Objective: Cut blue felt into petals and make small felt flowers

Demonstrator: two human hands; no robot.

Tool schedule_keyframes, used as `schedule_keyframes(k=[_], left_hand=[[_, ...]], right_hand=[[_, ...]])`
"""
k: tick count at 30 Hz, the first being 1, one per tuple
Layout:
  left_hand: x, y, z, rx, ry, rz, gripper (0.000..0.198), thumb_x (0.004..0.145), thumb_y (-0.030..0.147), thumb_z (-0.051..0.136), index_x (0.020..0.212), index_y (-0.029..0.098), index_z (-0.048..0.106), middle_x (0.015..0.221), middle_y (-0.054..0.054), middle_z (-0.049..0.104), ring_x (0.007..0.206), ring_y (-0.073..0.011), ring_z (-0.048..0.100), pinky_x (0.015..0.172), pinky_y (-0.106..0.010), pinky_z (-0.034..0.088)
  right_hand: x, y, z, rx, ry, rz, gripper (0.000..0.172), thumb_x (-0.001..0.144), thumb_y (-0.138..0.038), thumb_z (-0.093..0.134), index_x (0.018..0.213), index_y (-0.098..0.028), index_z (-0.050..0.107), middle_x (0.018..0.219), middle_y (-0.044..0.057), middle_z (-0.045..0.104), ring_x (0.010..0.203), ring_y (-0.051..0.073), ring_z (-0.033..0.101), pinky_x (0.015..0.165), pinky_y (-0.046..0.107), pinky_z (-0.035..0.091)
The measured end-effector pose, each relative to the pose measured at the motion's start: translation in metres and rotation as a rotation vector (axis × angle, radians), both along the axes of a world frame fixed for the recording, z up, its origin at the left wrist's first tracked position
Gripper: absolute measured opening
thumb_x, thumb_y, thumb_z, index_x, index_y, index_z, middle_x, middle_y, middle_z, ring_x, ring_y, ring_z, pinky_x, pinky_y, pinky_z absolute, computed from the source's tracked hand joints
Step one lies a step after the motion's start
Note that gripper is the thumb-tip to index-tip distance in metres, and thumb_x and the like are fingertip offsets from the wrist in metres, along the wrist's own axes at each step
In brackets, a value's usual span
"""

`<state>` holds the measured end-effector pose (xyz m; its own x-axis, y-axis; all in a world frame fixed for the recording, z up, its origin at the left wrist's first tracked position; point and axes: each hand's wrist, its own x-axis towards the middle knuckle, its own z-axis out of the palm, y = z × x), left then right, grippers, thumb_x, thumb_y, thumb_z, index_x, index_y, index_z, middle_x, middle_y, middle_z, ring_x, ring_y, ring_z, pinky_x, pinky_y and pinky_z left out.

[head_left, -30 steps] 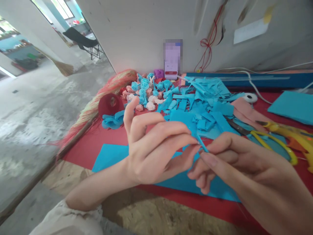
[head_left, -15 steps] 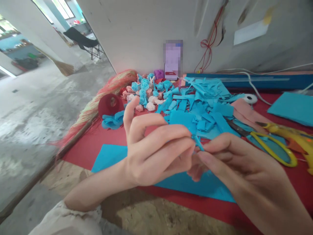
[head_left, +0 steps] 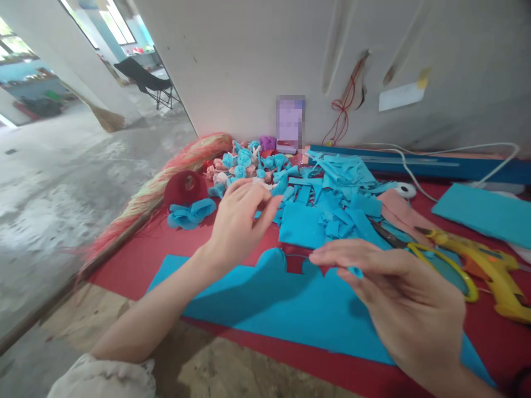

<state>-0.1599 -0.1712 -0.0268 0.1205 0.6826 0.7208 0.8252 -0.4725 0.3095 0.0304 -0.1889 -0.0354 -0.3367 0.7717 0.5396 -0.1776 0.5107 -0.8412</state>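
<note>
My right hand [head_left: 409,296] is closed on a small rolled piece of blue crepe paper [head_left: 355,271], its tip showing between the fingers. My left hand [head_left: 243,218] hovers near the pile of paper flowers, fingers bent and thumb apart, with nothing visible in it; its far fingertips are hidden. Under both hands lies a large blue crepe paper sheet [head_left: 265,307]; blue paper with a rounded edge [head_left: 271,260] shows between them. Beyond, blue and pink paper flowers [head_left: 244,159] are heaped beside blue paper scraps [head_left: 340,210].
Yellow-handled scissors [head_left: 450,273] and a yellow glue gun [head_left: 489,262] lie at the right. A red roll [head_left: 185,189] and blue looped paper [head_left: 191,214] sit at the left, near a raffia bundle [head_left: 166,174]. A phone [head_left: 290,124] leans against the wall.
My hands have parted. The left has moved up and away from the small blue paper, and the right has come lower, still holding a blue piece. The view has tilted slightly upward.
</note>
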Motion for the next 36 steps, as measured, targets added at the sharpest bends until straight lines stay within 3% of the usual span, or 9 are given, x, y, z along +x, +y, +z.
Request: schedule_keyframes(k=[2, 4, 6, 8, 15, 20, 27, 36], left_hand=[[0.003, -0.004, 0.002, -0.107, -0.134, -0.167, 0.005, 0.081, 0.014, 0.051, 0.085, 0.018, 0.052, 0.077, -0.001, 0.058, 0.071, -0.0115, 0.053, 0.071, -0.027, 0.046], [0.01, -0.011, 0.006, -0.21, -0.25, -0.39, 0.016, 0.081, 0.014, 0.051, 0.096, 0.018, 0.055, 0.088, -0.004, 0.061, 0.083, -0.013, 0.055, 0.076, -0.027, 0.047], [0.017, -0.02, 0.01, -0.251, -0.32, -0.556, 0.015, 0.08, 0.019, 0.055, 0.094, 0.018, 0.059, 0.087, -0.005, 0.063, 0.085, -0.0143, 0.057, 0.082, -0.03, 0.046], [0.022, -0.026, 0.012, -0.251, -0.351, -0.633, 0.012, 0.076, 0.022, 0.06, 0.087, 0.017, 0.062, 0.083, -0.005, 0.063, 0.078, -0.0143, 0.058, 0.083, -0.032, 0.047], [0.027, -0.031, 0.009, -0.33, -0.607, -0.567, 0.007, 0.076, 0.02, 0.06, 0.078, 0.019, 0.067, 0.08, -0.002, 0.063, 0.074, -0.0116, 0.058, 0.085, -0.033, 0.049], [0.025, -0.031, 0.004, -0.404, -0.754, -0.579, 0.009, 0.076, 0.022, 0.061, 0.081, 0.023, 0.068, 0.084, -0.001, 0.063, 0.082, -0.0131, 0.059, 0.076, -0.028, 0.053], [0.027, -0.03, 0.004, -0.482, -0.804, -0.596, 0.007, 0.076, 0.023, 0.061, 0.077, 0.022, 0.068, 0.083, -0.002, 0.064, 0.077, -0.0131, 0.06, 0.073, -0.03, 0.054], [0.026, -0.029, 0.005, -0.438, -0.774, -0.57, 0.006, 0.074, 0.024, 0.063, 0.074, 0.021, 0.068, 0.081, -0.002, 0.065, 0.076, -0.0137, 0.06, 0.072, -0.03, 0.054]], right_hand=[[-0.001, -0.001, 0.002, -0.048, -0.06, -0.046, 0.022, 0.078, -0.007, 0.057, 0.083, -0.028, 0.06, 0.083, -0.008, 0.067, 0.083, 0.011, 0.062, 0.08, 0.025, 0.048], [-0.002, -0.002, 0.003, -0.079, -0.107, -0.102, 0.019, 0.076, -0.01, 0.06, 0.079, -0.029, 0.061, 0.075, -0.008, 0.067, 0.076, 0.01, 0.062, 0.072, 0.021, 0.05], [-0.002, -0.002, 0.004, -0.08, -0.136, -0.151, 0.014, 0.074, -0.014, 0.063, 0.075, -0.028, 0.062, 0.068, -0.008, 0.066, 0.065, 0.01, 0.063, 0.062, 0.018, 0.05], [-0.002, -0.002, 0.005, -0.059, -0.172, -0.168, 0.013, 0.073, -0.015, 0.065, 0.073, -0.028, 0.063, 0.065, -0.008, 0.066, 0.058, 0.009, 0.062, 0.056, 0.015, 0.05], [-0.002, -0.003, 0.011, -0.077, -0.204, -0.103, 0.021, 0.068, -0.011, 0.066, 0.081, -0.027, 0.065, 0.07, -0.008, 0.069, 0.057, 0.01, 0.064, 0.058, 0.014, 0.054], [-0.002, -0.002, 0.01, -0.069, -0.254, -0.087, 0.013, 0.077, -0.015, 0.058, 0.075, -0.025, 0.065, 0.066, -0.006, 0.068, 0.053, 0.01, 0.063, 0.057, 0.015, 0.053], [-0.002, -0.004, 0.012, -0.125, -0.254, -0.083, 0.011, 0.076, -0.016, 0.057, 0.074, -0.024, 0.065, 0.062, -0.006, 0.068, 0.05, 0.01, 0.062, 0.053, 0.016, 0.052], [-0.001, -0.004, 0.009, -0.102, -0.238, -0.068, 0.014, 0.077, -0.014, 0.057, 0.078, -0.026, 0.064, 0.064, -0.008, 0.068, 0.052, 0.008, 0.062, 0.053, 0.012, 0.051]])
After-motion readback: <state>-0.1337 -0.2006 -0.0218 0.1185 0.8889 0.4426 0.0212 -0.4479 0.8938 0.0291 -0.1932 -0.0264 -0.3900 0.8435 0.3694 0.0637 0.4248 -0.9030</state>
